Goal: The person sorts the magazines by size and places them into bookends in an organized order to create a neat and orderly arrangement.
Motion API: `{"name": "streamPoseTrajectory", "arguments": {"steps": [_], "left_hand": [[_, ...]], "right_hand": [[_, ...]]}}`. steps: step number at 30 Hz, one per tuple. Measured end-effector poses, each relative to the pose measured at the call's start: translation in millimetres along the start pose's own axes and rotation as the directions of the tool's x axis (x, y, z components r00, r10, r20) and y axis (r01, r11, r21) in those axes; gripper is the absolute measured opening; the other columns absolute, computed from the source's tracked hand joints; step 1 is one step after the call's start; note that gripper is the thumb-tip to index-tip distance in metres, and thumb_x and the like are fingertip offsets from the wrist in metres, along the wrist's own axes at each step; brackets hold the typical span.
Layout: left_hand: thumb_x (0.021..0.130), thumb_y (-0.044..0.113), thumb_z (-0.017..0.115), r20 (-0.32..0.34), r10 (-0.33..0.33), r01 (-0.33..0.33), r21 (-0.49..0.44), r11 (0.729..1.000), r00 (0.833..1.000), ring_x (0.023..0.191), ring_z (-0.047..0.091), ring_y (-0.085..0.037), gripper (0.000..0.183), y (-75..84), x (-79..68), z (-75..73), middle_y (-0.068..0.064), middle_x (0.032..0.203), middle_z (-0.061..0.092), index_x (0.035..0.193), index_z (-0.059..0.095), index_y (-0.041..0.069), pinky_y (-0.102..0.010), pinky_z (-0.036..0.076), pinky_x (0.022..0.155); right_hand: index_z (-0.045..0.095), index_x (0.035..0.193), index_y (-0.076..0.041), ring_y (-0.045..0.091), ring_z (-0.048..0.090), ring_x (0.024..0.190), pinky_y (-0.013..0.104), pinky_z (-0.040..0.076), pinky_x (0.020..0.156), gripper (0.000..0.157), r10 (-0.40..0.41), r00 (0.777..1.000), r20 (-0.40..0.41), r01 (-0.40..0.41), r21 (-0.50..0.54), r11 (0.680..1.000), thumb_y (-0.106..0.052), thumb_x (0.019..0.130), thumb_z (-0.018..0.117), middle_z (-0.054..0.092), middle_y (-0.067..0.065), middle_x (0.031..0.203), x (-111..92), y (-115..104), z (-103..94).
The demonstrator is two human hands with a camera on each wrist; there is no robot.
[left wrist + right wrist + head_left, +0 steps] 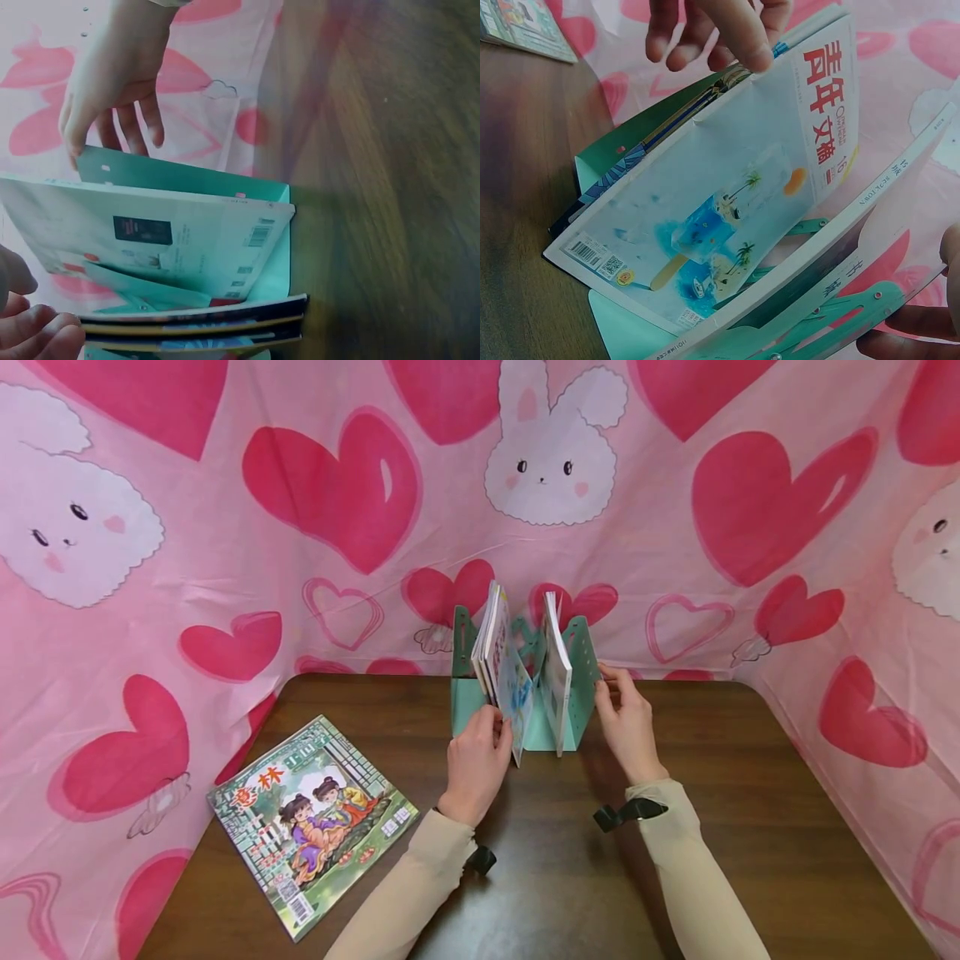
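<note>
A mint-green expandable bookend (467, 702) with scissor links stands at the back middle of the table. Inside it, a stack of several magazines (727, 195) leans at the left. One white magazine (150, 232) stands apart at the right. My left hand (480, 764) is at the stack's near edges; its loosely bent fingertips touch them, with no firm grip visible. With my right hand (628, 722) I pinch the edge of the bookend's right side plate (180, 174); part of those fingers is behind the plate in the left wrist view.
Another magazine (315, 827) with two cartoon children on its cover lies flat at the left of the brown table (540, 877). A pink cloth (660, 552) printed with hearts and rabbits hangs behind and along both sides. Each wrist wears a black strap (630, 812).
</note>
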State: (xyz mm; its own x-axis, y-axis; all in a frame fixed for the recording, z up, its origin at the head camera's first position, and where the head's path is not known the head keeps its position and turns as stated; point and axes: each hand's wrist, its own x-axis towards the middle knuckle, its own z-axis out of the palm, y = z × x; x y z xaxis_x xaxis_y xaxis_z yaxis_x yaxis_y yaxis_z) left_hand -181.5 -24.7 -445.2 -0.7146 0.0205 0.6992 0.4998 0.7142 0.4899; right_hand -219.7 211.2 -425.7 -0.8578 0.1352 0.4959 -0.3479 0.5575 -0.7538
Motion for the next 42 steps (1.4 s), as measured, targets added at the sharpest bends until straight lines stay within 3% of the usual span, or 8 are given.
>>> {"name": "streamPoseTrajectory", "arguments": {"steps": [7, 16, 28, 36, 42], "left_hand": [[0.097, 0.012, 0.070, 0.028, -0.023, 0.022, 0.036, 0.999, 0.999, 0.065, 0.068, -0.016, 0.007, -17.3, -5.8, -16.4, -0.004, 0.082, 0.069, 0.095, 0.065, 0.007, -0.039, 0.056, 0.055], [0.097, 0.017, 0.072, 0.115, -0.171, 0.161, 0.091, 0.983, 0.979, 0.067, 0.066, -0.019, 0.010, -46.1, -17.5, -45.9, -0.004, 0.084, 0.070, 0.101, 0.069, 0.007, -0.042, 0.054, 0.056], [0.096, 0.018, 0.073, 0.103, -0.279, 0.260, 0.167, 0.951, 0.955, 0.074, 0.066, -0.024, 0.020, -76.4, -28.5, -78.4, -0.008, 0.089, 0.071, 0.110, 0.068, 0.004, -0.044, 0.053, 0.061], [0.098, 0.020, 0.071, 0.130, -0.378, 0.348, 0.206, 0.915, 0.916, 0.083, 0.068, -0.036, 0.035, -92.2, -33.7, -102.9, -0.019, 0.102, 0.071, 0.126, 0.061, 0.001, -0.052, 0.053, 0.066], [0.098, 0.022, 0.068, 0.083, -0.431, 0.399, 0.255, 0.881, 0.898, 0.086, 0.068, -0.037, 0.038, -111.8, -41.1, -122.1, -0.020, 0.105, 0.071, 0.129, 0.060, 0.002, -0.057, 0.051, 0.067]], "right_hand": [[0.061, 0.137, -0.004, 0.032, 0.068, 0.096, 0.005, 0.044, 0.079, 0.033, -0.002, 1.000, 0.001, 0.002, 0.002, 1.000, -0.014, 0.106, 0.057, 0.071, 0.021, 0.122, 0, 1, 0.5], [0.061, 0.136, -0.003, 0.031, 0.068, 0.095, 0.005, 0.044, 0.078, 0.032, -0.009, 1.000, -0.003, 0.009, -0.004, 1.000, -0.014, 0.106, 0.057, 0.071, 0.019, 0.121, 0, 3, -0.3], [0.061, 0.136, -0.002, 0.031, 0.068, 0.096, 0.005, 0.043, 0.077, 0.032, -0.008, 1.000, 0.000, 0.008, 0.007, 1.000, -0.013, 0.106, 0.057, 0.070, 0.022, 0.122, 1, 4, -0.9], [0.061, 0.137, -0.003, 0.032, 0.068, 0.099, 0.005, 0.043, 0.078, 0.033, -0.006, 1.000, 0.008, 0.006, 0.003, 1.000, -0.014, 0.107, 0.057, 0.070, 0.021, 0.125, 1, 3, -1.5], [0.061, 0.138, -0.003, 0.032, 0.067, 0.099, 0.005, 0.043, 0.078, 0.033, -0.006, 1.000, 0.021, 0.006, 0.009, 1.000, -0.014, 0.107, 0.057, 0.069, 0.023, 0.123, 1, 2, -3.3]]}}
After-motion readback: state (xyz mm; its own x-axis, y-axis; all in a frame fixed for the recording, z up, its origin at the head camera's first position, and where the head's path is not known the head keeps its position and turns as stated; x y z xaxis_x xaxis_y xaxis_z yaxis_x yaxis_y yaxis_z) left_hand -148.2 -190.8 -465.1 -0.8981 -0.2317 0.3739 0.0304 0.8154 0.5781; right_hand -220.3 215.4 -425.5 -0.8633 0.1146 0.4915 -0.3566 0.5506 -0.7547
